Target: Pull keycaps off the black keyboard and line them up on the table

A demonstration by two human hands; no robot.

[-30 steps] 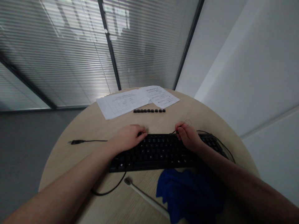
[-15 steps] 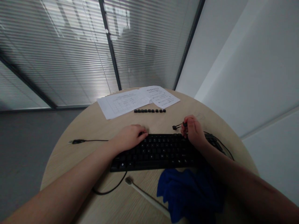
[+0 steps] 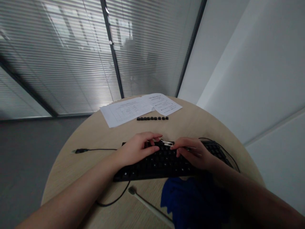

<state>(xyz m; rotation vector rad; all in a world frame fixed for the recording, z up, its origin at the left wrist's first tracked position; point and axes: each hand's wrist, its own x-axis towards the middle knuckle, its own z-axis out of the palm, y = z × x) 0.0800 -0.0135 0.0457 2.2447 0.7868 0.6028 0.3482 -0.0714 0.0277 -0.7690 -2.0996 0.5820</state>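
A black keyboard (image 3: pixel 164 162) lies in front of me, under both hands. In my right hand (image 3: pixel 193 152) is a metal keycap puller (image 3: pixel 167 143), its bright prongs pointing left and thin wires showing behind the fingers. At the tip of the prongs is a small dark piece (image 3: pixel 161 141), probably a keycap. My left hand (image 3: pixel 137 148) rests over the keyboard's upper left part. Its thumb and forefinger are apart, close to that piece; whether they touch it is unclear. Beyond the keyboard, several black keycaps (image 3: pixel 152 118) lie in a row.
Printed paper sheets (image 3: pixel 128 111) lie at the far side of the round wooden table (image 3: pixel 100 136). The USB plug (image 3: pixel 79 150) lies at the left. A pale-handled brush (image 3: pixel 150 206) and a blue cloth (image 3: pixel 188 200) lie on the near side. Blinds and a white wall stand behind.
My right hand has moved left and down with the puller, bringing its tip over the keyboard. My left hand has shifted right and its thumb and forefinger have parted.
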